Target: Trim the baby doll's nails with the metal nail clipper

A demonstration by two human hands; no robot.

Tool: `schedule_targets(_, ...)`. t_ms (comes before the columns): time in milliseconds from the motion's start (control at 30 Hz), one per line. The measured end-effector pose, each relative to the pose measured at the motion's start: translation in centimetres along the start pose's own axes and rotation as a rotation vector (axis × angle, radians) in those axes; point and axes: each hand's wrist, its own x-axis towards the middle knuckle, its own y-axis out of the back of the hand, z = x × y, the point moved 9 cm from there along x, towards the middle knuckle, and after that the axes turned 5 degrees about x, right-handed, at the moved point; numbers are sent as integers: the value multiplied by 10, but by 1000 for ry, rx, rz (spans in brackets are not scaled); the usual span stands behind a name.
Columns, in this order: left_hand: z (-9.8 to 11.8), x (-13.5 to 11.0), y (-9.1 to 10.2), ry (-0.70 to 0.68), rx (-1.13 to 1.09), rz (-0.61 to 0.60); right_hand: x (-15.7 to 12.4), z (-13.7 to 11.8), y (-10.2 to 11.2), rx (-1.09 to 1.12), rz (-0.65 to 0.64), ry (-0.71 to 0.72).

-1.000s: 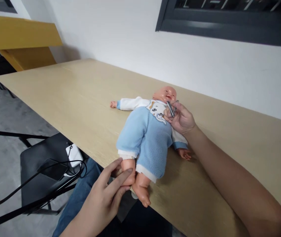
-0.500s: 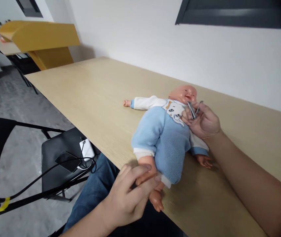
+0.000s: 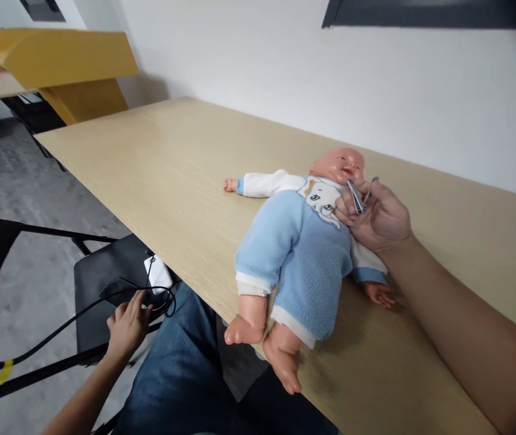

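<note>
A baby doll [image 3: 307, 241] in a blue and white fleece suit lies on its back on the table, its feet at the near edge. My right hand [image 3: 378, 217] is closed around a silver nail clipper [image 3: 356, 197], its lever swung out, above the doll's chest. Down at the left, my left hand [image 3: 129, 323] is over the black chair seat [image 3: 90, 275], fingers extended at a dark phone [image 3: 115, 289]. Whether the fingertips touch the phone or its cable, I cannot tell. A white power bank [image 3: 157, 275] lies just beyond them.
The pale wooden table [image 3: 162, 157] runs along a white wall [image 3: 249, 54]. A black cable [image 3: 54, 335] crosses the chair. My jeans-clad leg [image 3: 180, 350] is beside the chair, under the table edge. A yellow-brown lectern [image 3: 72, 60] stands at the back left.
My left hand has left the doll's feet and moved down and left to the chair seat. The doll's legs now lie free. My right hand keeps the nail clipper at the chest.
</note>
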Motion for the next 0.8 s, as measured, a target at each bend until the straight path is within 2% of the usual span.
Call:
schedule_targets(100,-1,19,-7,41,23,-41,0,0,0,-7,-2,1)
schedule_targets(200,-4,18,-8,99,40,-6,0,0,-1,-23,-19,-3)
schedule_targets(300,-4,-7,-8,124,42,40,-1,0,-1,-19,-21,-2)
schedule_targets(400,-2,-38,-11,88,16,16,-1,0,-1,-21,-8,-7)
schedule_targets(533,-10,-56,2,105,-14,64,-1,-1,-1,-50,6,-1)
schedule_targets(667,-6,-50,4,84,-65,38,-2,-1,-3,-18,4,4)
schedule_targets(800,-21,-29,-3,258,-103,45,-2,-1,-3,3,7,2)
